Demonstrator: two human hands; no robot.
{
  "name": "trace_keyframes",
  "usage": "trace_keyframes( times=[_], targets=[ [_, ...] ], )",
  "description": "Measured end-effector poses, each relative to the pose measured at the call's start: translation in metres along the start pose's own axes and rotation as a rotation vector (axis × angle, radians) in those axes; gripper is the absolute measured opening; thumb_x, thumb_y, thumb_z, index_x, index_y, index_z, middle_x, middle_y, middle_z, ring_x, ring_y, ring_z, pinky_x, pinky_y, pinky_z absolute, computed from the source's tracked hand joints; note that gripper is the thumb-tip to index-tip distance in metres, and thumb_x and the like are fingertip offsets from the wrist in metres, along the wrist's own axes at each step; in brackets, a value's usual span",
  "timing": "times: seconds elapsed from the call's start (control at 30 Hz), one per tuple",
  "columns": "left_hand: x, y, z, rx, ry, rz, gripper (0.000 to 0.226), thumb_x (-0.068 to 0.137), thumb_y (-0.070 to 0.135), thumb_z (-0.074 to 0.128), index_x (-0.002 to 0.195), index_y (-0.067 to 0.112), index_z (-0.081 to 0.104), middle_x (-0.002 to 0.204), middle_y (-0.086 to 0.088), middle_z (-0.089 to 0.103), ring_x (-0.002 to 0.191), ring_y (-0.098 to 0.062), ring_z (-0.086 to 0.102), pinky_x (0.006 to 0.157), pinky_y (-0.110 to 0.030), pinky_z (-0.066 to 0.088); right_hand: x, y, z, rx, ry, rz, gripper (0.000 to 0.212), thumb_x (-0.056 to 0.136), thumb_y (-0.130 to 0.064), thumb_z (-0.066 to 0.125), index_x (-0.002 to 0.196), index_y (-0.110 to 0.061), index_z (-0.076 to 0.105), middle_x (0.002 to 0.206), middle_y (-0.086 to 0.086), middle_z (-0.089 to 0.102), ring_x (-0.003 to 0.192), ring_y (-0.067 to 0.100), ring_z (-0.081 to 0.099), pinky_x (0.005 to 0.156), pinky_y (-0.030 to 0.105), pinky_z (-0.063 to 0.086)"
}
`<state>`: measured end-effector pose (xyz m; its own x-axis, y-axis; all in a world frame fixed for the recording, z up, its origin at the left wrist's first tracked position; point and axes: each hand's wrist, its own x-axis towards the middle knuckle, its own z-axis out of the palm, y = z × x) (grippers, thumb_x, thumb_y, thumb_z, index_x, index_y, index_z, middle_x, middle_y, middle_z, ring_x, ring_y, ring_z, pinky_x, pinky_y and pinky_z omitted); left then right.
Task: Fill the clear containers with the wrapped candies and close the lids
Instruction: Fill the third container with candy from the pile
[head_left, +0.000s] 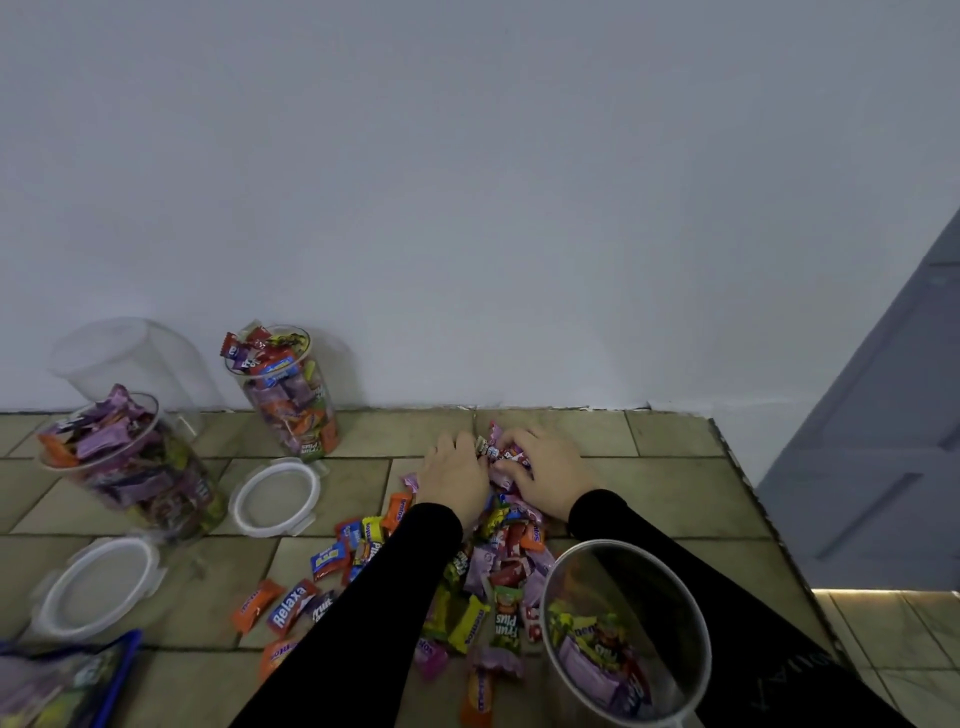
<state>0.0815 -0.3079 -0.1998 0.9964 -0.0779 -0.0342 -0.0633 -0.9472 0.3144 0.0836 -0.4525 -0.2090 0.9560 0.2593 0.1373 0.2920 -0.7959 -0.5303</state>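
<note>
Landmark: the candy pile (483, 566) on the tiled floor (649, 488).
Left hand (454, 475): at the pile's far end, fingers curled over wrapped candies; fingertips hidden.
Right hand (540, 467): facing it, fingers bent round a cluster of candies.
Near container (623, 631): right of the pile, partly filled, base cut off.
Full containers (130, 467), (285, 389): left of the pile, lidless.
Lids (275, 499), (96, 584): flat beside them.
Bag (62, 675): far left, blurred.

Dim, flat indoor light, soft shadows on wall (467, 208), wide-angle bowing at edges, motion-soft lower corners, warm glare strip lower right
</note>
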Motion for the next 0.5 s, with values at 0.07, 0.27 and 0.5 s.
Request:
trace_keyframes(
  times=[0.07, 0.27, 0.5],
  targets=[
    [-0.006, 0.001, -0.003, 0.011, -0.035, -0.004, 0.023, 0.100, 0.019, 0.037, 0.119, 0.006, 0.044, 0.126, -0.015, 0.047, 0.117, -0.031, 0.043, 0.096, -0.035, 0.031, -0.005, -0.003, -0.003, 0.112, -0.017, 0.005, 0.016, 0.093, -0.021, 0.057, 0.106, -0.013, 0.060, 0.104, 0.005, 0.064, 0.097, 0.024, 0.057, 0.073, 0.025, 0.033],
    [-0.021, 0.002, -0.003, -0.062, -0.045, -0.072, 0.021, 0.097, 0.017, 0.043, 0.115, 0.007, 0.050, 0.124, -0.013, 0.047, 0.112, -0.031, 0.040, 0.088, -0.038, 0.031, -0.024, -0.018, -0.018, 0.302, -0.043, 0.066, 0.011, 0.094, -0.017, 0.056, 0.105, -0.014, 0.058, 0.102, 0.000, 0.063, 0.094, 0.015, 0.056, 0.073, 0.022, 0.035],
    [-0.044, 0.012, -0.033, -0.226, 0.177, -0.088, 0.027, 0.103, 0.021, 0.035, 0.115, 0.004, 0.053, 0.116, -0.013, 0.054, 0.114, -0.027, 0.045, 0.090, -0.032, 0.031, -0.034, -0.033, -0.034, 0.397, 0.018, 0.011, 0.021, 0.097, -0.019, 0.052, 0.118, -0.018, 0.055, 0.114, -0.009, 0.057, 0.104, 0.007, 0.054, 0.086, 0.014, 0.039]
  ],
)
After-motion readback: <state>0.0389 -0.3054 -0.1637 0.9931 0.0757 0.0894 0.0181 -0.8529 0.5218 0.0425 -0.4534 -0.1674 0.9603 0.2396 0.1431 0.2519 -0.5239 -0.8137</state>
